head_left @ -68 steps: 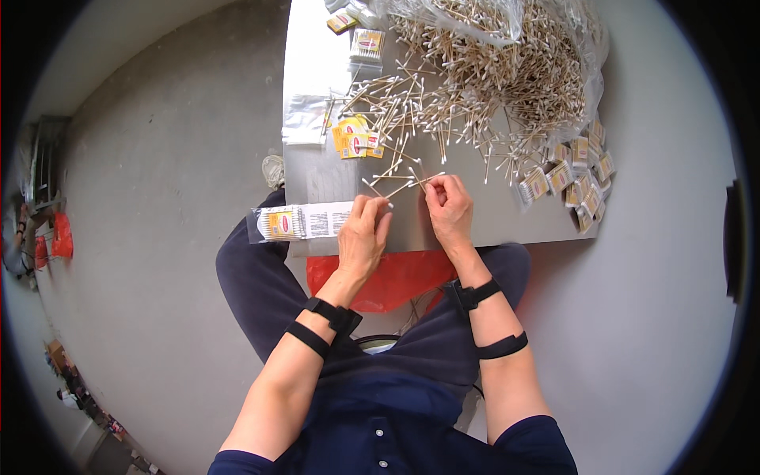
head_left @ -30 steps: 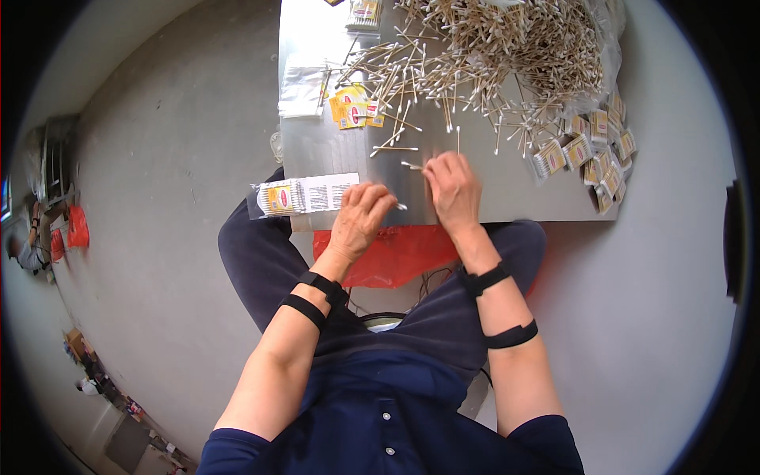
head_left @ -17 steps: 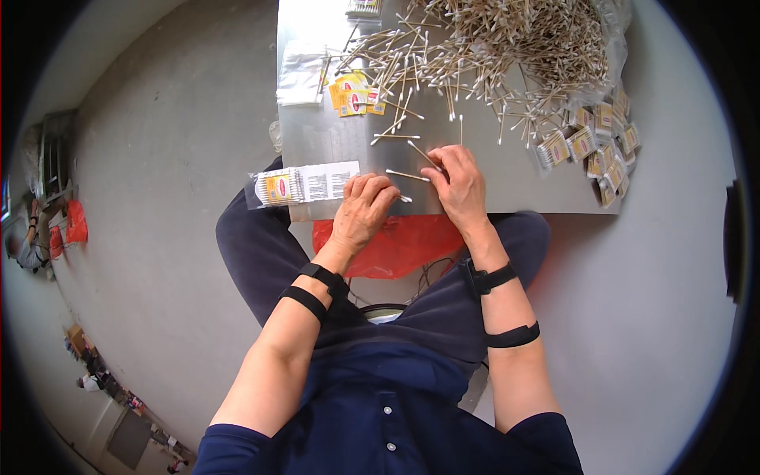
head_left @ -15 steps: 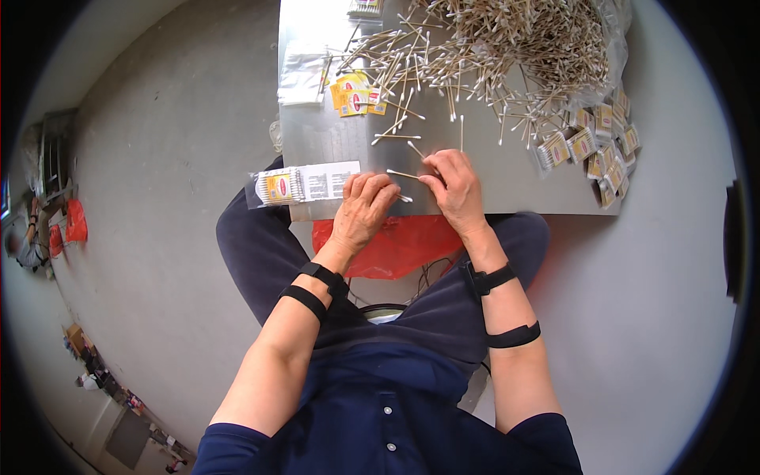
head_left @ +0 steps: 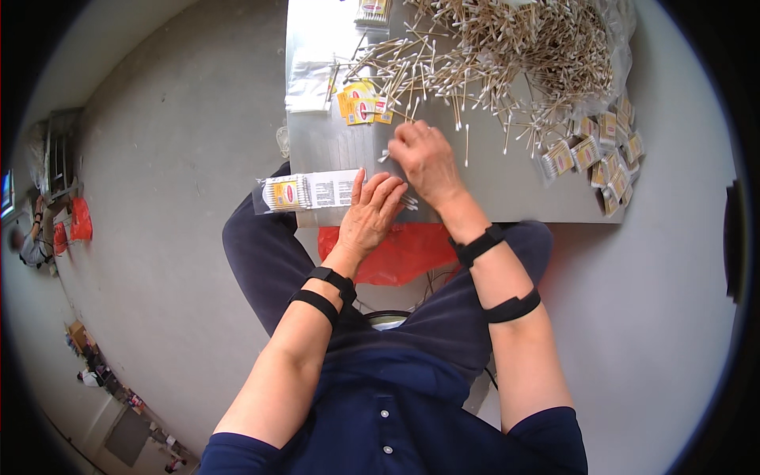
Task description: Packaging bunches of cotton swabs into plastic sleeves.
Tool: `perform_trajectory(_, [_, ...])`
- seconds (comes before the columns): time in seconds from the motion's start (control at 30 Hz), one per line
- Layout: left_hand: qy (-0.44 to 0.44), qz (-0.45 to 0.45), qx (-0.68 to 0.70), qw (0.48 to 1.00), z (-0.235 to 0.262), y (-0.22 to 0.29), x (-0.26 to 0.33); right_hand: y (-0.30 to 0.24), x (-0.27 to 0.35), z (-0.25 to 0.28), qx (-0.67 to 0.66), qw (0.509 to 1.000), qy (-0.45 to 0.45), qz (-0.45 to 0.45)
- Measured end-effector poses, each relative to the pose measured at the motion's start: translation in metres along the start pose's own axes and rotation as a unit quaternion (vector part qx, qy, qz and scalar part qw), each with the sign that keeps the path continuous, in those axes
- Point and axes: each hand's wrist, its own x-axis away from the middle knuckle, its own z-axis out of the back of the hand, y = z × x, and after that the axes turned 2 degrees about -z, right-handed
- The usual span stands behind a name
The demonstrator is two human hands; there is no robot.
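My left hand (head_left: 372,212) lies at the near edge of a grey table (head_left: 514,190), fingers closed over a small bundle of cotton swabs (head_left: 408,203). It rests on a clear pack of swabs (head_left: 309,191) with a yellow label at its left end. My right hand (head_left: 426,156) reaches further out on the table, fingertips pinched on a loose swab (head_left: 385,156). A big heap of loose cotton swabs (head_left: 514,55) covers the far part of the table.
Several small filled swab packs (head_left: 598,158) lie at the table's right edge. Yellow paper labels (head_left: 360,103) and clear plastic bags (head_left: 313,75) sit at the far left. A red bag (head_left: 396,253) hangs under the table by my knees. A person (head_left: 32,245) sits far left.
My right hand has moved away from the left hand toward the heap and pinched a loose swab. My left hand has stayed on the pack with its bundle.
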Motion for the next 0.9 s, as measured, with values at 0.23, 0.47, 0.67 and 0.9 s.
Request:
perform_trajectory(0.23, [-0.003, 0.004, 0.005, 1.000, 0.002, -0.003, -0.001, -0.020, 0.042, 0.013, -0.086, 0.978, 0.074, -0.173])
perform_trajectory(0.47, [-0.001, 0.004, 0.005, 1.000, 0.003, -0.001, -0.003, 0.002, 0.043, 0.027, -0.148, 0.952, 0.026, -0.265])
perform_trajectory(0.67, [-0.007, 0.006, 0.015, 1.000, 0.004, -0.001, -0.001, -0.002, 0.058, 0.026, -0.129, 0.953, 0.055, -0.270])
perform_trajectory(0.9, [0.012, 0.007, 0.028, 1.000, 0.004, -0.001, -0.003, -0.009, 0.068, 0.024, -0.105, 0.949, 0.070, -0.290])
